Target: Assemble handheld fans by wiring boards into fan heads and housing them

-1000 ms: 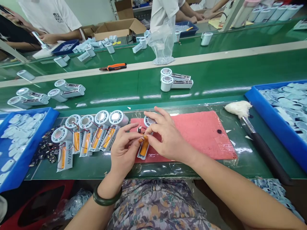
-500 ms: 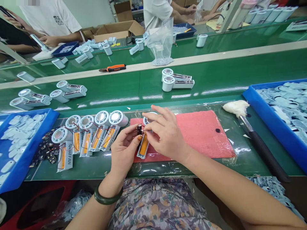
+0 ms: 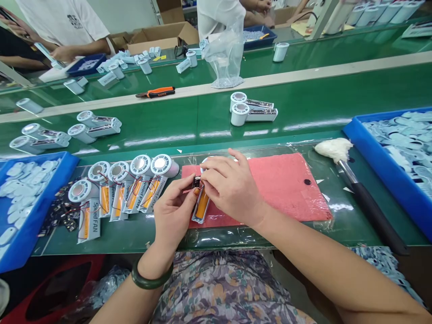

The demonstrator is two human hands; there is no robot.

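My left hand point(image 3: 173, 215) pinches a small black electronic part point(image 3: 196, 182) upright between thumb and fingers. My right hand point(image 3: 232, 189) lies just beside it, fingers curled over an open handheld fan point(image 3: 202, 204), whose round head is mostly hidden. The fan's orange battery shows in its white handle, lying on a pink foam mat point(image 3: 276, 189). Thin wires run from the black part toward the fan. To the left stands a row of several similar fans point(image 3: 135, 189) with "Speed FAN" labels and red-black wires.
Blue trays of pale blue parts point(image 3: 388, 148) sit at both ends of my green bench. A white-tipped, black-handled tool point(image 3: 364, 193) lies right of the mat. Beyond are assembled fans point(image 3: 239, 112), orange-handled pliers point(image 3: 155, 92), and co-workers at another belt.
The black part has turned upright in my left hand. My right hand has closed in over the fan head. The whole scene has shifted slightly up in view.
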